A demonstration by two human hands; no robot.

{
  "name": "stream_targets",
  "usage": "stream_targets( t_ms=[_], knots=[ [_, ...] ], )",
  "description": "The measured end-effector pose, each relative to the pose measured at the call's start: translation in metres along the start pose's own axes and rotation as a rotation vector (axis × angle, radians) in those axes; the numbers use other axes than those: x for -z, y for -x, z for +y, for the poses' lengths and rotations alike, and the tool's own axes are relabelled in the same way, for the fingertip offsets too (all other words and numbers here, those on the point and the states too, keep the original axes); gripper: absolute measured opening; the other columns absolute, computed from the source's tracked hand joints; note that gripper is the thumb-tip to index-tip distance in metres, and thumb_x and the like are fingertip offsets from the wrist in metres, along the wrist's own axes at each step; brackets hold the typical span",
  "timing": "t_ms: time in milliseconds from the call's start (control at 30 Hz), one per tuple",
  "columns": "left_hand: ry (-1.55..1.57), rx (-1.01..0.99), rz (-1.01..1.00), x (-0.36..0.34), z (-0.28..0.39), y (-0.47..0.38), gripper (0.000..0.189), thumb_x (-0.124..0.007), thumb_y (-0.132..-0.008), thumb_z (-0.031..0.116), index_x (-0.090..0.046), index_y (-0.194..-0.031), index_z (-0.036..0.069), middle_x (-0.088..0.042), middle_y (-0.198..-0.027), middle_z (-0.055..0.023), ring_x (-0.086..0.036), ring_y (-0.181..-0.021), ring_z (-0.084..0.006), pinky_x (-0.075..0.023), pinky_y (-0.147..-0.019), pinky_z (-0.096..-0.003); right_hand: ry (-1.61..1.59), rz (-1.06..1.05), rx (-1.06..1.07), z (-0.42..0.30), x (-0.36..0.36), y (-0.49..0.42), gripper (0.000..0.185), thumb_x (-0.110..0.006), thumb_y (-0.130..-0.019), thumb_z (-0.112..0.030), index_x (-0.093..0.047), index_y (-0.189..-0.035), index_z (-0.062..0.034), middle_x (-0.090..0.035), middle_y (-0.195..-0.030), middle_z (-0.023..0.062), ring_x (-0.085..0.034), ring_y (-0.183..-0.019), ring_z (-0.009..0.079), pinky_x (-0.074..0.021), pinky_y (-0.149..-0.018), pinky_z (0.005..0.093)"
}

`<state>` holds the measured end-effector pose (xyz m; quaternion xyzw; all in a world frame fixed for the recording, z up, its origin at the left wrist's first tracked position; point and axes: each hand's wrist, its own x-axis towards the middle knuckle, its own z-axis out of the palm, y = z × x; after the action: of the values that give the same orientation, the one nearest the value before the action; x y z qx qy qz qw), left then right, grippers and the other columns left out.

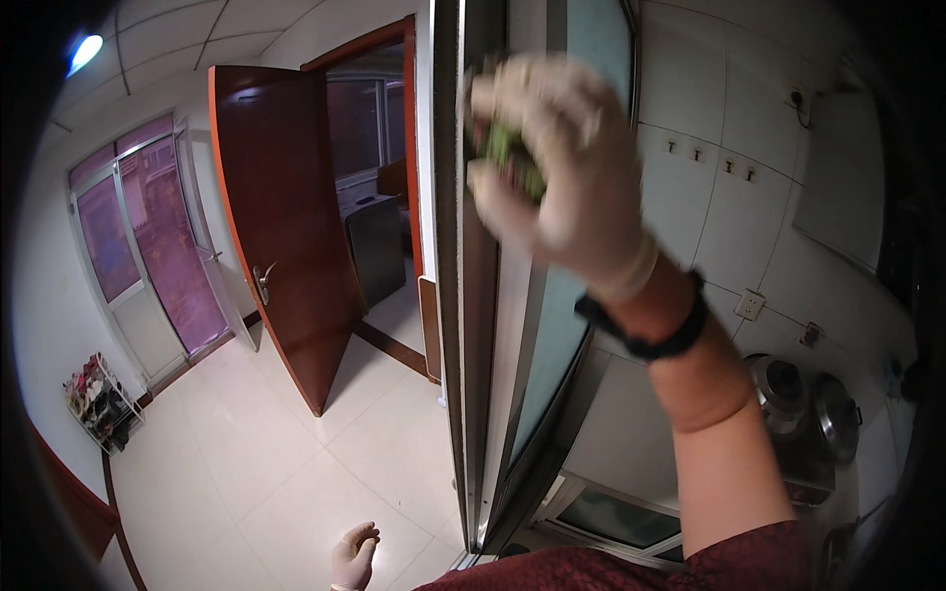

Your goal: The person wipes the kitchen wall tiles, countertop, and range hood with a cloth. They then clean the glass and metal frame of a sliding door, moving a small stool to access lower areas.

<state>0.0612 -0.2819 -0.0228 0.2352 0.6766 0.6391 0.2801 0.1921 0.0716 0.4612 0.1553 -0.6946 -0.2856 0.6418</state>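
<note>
My right hand [569,162], in a pale thin glove and with a black band on the wrist, is raised at the upper middle. It grips a bunched green and dark cloth [510,151] against the upright metal frame [484,310] of a glazed door. Motion blurs the hand and the cloth, so the cloth's exact kind is unclear. Low in the picture, my left hand [355,555] hangs over the floor, gloved too. Its fingers are loosely curled, the thumb lies a little apart, and nothing shows in it.
Left of the frame, a red-brown wooden door [284,236] stands ajar on pale floor tiles [310,487]. A small rack [107,406] holds shoes by the wall. On the right are a frosted glass panel [547,369], wall hooks [709,159], a socket [749,303] and a metal pot [780,388].
</note>
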Motion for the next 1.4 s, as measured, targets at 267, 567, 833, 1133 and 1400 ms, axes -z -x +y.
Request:
stream_targets(
  t_ms=[267, 567, 833, 1133, 1400],
  knots=[
    [-0.044, -0.019, -0.067, -0.001, -0.010, 0.004, 0.043, -0.056, -0.102, 0.021, -0.052, -0.139, 0.001, -0.058, -0.135, -0.0157, -0.055, -0.125, -0.0257, -0.0434, -0.109, -0.0387, -0.233, -0.279, -0.157, -0.140, 0.019, 0.177, 0.060, -0.083, -0.069, -0.024, -0.060, -0.123, -0.0153, -0.061, -0.112, 0.0016, -0.060, -0.101, 0.0229, -0.0507, -0.087, 0.0376],
    [-0.056, -0.034, -0.073, 0.003, -0.016, 0.031, 0.040, -0.060, -0.100, 0.018, -0.055, -0.136, -0.001, -0.060, -0.132, -0.0155, -0.058, -0.120, -0.0242, -0.0466, -0.105, -0.0377, -0.346, -0.570, -0.157, -0.255, 0.046, 0.319, 0.036, -0.058, -0.082, -0.019, -0.064, -0.117, -0.0165, -0.059, -0.120, -0.0022, -0.056, -0.108, 0.0174, -0.0519, -0.077, 0.0300],
    [-0.192, 0.018, -0.154, 0.001, -0.018, 0.056, 0.040, -0.060, -0.100, 0.018, -0.056, -0.135, 0.000, -0.065, -0.123, -0.0148, -0.060, -0.114, -0.0220, -0.0476, -0.100, -0.0350, -0.489, -0.927, -0.238, -0.329, 0.056, 0.391, 0.014, -0.055, -0.082, -0.017, -0.063, -0.089, -0.0097, -0.057, -0.098, 0.0036, -0.060, -0.099, 0.0205, -0.0539, -0.074, 0.0316],
    [-0.384, -0.192, -0.109, -0.046, 0.050, 0.020, 0.054, -0.065, -0.096, 0.017, -0.045, -0.143, -0.001, -0.061, -0.122, -0.0144, -0.056, -0.108, -0.0214, -0.0482, -0.095, -0.0364, -1.015, -1.318, -0.936, -0.336, 0.117, 0.449, 0.029, -0.059, -0.076, -0.011, -0.074, -0.100, -0.0169, -0.070, -0.107, 0.0054, -0.065, -0.103, 0.0316, -0.0523, -0.085, 0.0438],
    [-0.797, -1.135, 0.218, -0.171, 0.223, -0.057, 0.097, -0.073, -0.084, 0.016, -0.012, -0.156, -0.001, -0.015, -0.161, -0.0249, -0.017, -0.149, -0.0404, -0.0187, -0.119, -0.0516, -1.018, -0.804, -1.423, -0.290, 0.135, 0.474, 0.017, -0.071, -0.078, -0.011, -0.073, -0.094, -0.0068, -0.072, -0.092, 0.0073, -0.069, -0.088, 0.0246, -0.0539, -0.078, 0.0340]
  ],
)
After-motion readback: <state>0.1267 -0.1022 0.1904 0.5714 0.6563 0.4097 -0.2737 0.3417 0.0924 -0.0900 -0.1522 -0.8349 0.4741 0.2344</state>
